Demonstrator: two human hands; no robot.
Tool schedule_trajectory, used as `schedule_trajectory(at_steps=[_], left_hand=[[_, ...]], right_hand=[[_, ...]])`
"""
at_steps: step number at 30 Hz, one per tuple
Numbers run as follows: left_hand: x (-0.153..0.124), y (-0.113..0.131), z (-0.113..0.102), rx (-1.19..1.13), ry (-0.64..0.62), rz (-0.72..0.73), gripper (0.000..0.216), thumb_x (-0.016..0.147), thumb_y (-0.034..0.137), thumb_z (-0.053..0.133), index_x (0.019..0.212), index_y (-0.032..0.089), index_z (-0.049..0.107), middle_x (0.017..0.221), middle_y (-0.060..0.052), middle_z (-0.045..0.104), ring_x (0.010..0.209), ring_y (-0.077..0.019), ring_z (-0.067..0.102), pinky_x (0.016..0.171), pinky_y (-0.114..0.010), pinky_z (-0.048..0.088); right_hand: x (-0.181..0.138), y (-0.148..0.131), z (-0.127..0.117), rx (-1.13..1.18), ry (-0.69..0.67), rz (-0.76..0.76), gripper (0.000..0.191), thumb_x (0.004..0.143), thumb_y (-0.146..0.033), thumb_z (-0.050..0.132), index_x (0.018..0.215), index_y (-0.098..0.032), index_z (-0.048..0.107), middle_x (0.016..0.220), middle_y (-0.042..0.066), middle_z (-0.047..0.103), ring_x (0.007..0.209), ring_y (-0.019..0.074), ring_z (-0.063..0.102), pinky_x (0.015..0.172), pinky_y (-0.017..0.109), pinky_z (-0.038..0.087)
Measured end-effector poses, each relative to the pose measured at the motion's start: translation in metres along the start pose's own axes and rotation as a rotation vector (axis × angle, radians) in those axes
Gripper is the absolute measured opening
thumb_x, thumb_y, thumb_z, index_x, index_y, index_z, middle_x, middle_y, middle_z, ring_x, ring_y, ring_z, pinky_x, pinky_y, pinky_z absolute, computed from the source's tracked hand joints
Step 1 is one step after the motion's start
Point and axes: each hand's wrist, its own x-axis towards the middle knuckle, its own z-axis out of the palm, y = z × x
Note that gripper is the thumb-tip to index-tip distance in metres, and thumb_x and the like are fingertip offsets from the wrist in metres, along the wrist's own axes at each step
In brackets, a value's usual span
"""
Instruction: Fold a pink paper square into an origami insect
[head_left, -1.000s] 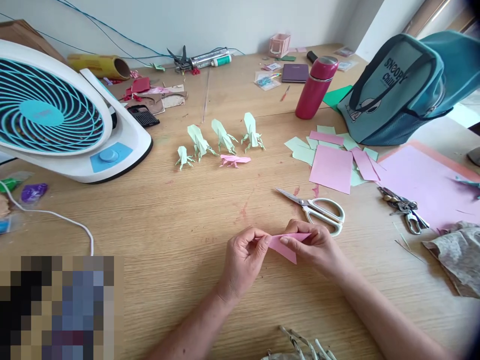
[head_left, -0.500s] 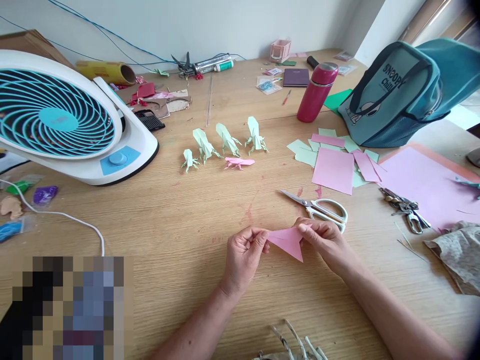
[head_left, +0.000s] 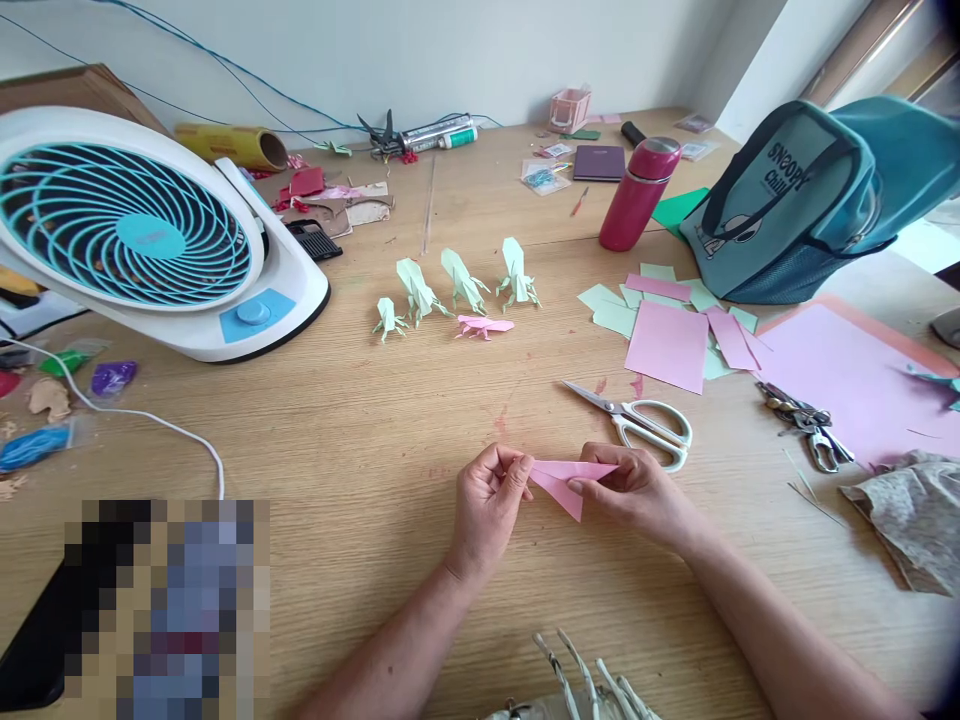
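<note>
A folded piece of pink paper (head_left: 564, 488) is stretched between my two hands above the table's near part. My left hand (head_left: 491, 495) pinches its left corner between thumb and fingertips. My right hand (head_left: 637, 495) grips the right side, thumb in front and fingers behind, hiding part of that edge. One pointed flap hangs down between the hands. Just beyond my right hand lie scissors (head_left: 651, 428) with white handles, blades partly apart. Farther back stand several pale green origami insects (head_left: 420, 290), with a pink origami insect (head_left: 484, 326) in front of them.
Pink and green paper sheets (head_left: 667, 345) lie at right, near keys (head_left: 806, 425) and a crumpled cloth (head_left: 907, 515). Behind them stand a magenta flask (head_left: 637, 195) and a teal bag (head_left: 780, 210). A white fan (head_left: 292, 290) occupies the left, its cord (head_left: 172, 432) trailing nearer.
My right thumb has moved down and left along the pink paper, and the paper's upper edge is now folded into a narrower strip. The view has shifted slightly.
</note>
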Motion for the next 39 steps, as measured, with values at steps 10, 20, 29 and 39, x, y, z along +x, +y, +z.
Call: schedule_trajectory(at_steps=[10,20,29,39], left_hand=[[-0.001,-0.002,0.000,0.116,-0.162,0.092,0.026,0.086,0.040,0.070,0.082,0.014,0.068,0.075,-0.003,0.065,0.066,-0.0125,0.058,0.062,-0.022,0.046],[-0.001,-0.004,-0.005,0.000,-0.092,0.054,0.032,0.083,0.044,0.072,0.073,0.014,0.066,0.064,0.000,0.060,0.059,-0.0106,0.055,0.059,-0.022,0.045],[0.002,-0.003,-0.008,-0.187,-0.023,0.036,0.036,0.082,0.047,0.073,0.070,0.015,0.060,0.056,0.006,0.049,0.049,-0.0058,0.044,0.051,-0.019,0.035],[0.007,-0.008,-0.005,-0.235,-0.024,0.055,0.042,0.081,0.053,0.070,0.069,0.015,0.058,0.055,0.005,0.050,0.049,-0.0065,0.044,0.050,-0.020,0.036]], right_hand=[[0.001,0.002,0.006,-0.035,0.039,-0.103,0.044,0.078,-0.053,0.075,0.063,-0.019,0.052,0.061,-0.004,0.040,0.056,0.0101,0.032,0.050,0.026,0.022],[-0.003,-0.002,0.008,-0.144,-0.046,-0.182,0.045,0.085,-0.055,0.065,0.064,-0.019,0.048,0.061,-0.004,0.039,0.057,0.0102,0.032,0.051,0.025,0.023],[-0.002,-0.001,0.004,-0.164,-0.084,-0.136,0.050,0.082,-0.061,0.065,0.064,-0.020,0.044,0.060,-0.006,0.031,0.055,0.0088,0.025,0.048,0.026,0.017],[0.000,0.003,-0.002,-0.206,-0.166,-0.154,0.051,0.083,-0.066,0.062,0.068,-0.018,0.054,0.060,-0.004,0.034,0.056,0.0103,0.025,0.049,0.026,0.020]])
